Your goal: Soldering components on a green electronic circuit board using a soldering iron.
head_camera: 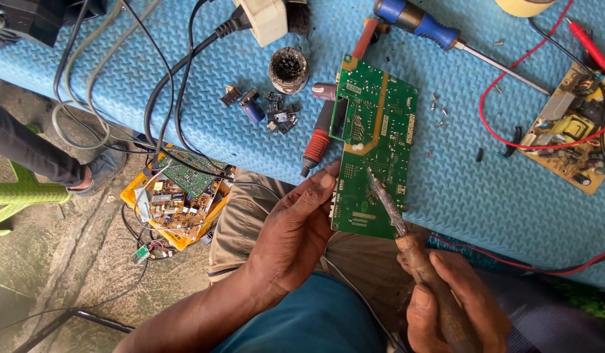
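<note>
Soldering: in progress, by my read — iron tip sits on the lower half of the green circuit board (374, 144), no joint detail visible at this range.
Left hand (292, 235): fingers pressed onto the board's left edge, thumb up near the lower corner, pinching the board steady.
Right hand (453, 304): curled tight round the brown handle of the soldering iron (407, 242), shaft angled up-left onto the board.
Board location: half on the blue foam counter (485, 189), lower end overhanging it above the person's lap.
Done so far: board is out and loose, screws off and scattered beside it — looks like teardown is finished.
Left: can't tell how many joints remain; solder side too small to read.
Boards on counter: 2 — the green one, plus a tan power board (570, 137) at the right with a red wire (511, 104) looped over it.
Boards on floor: a pile in a yellow tray (178, 202), at least 3, exact count unclear.
Screwdrivers: 2 — blue-handled (433, 29) top, red-handled (319, 140) partly under the board.
Loose screws (438, 111): about 6, right of the board.
Loose components (260, 108): a small cluster, one blue capacitor among them.
Round black pot (288, 67): 1, above the cluster.
Other person: one shoe (103, 170) at the left edge, hands not in view.
</note>
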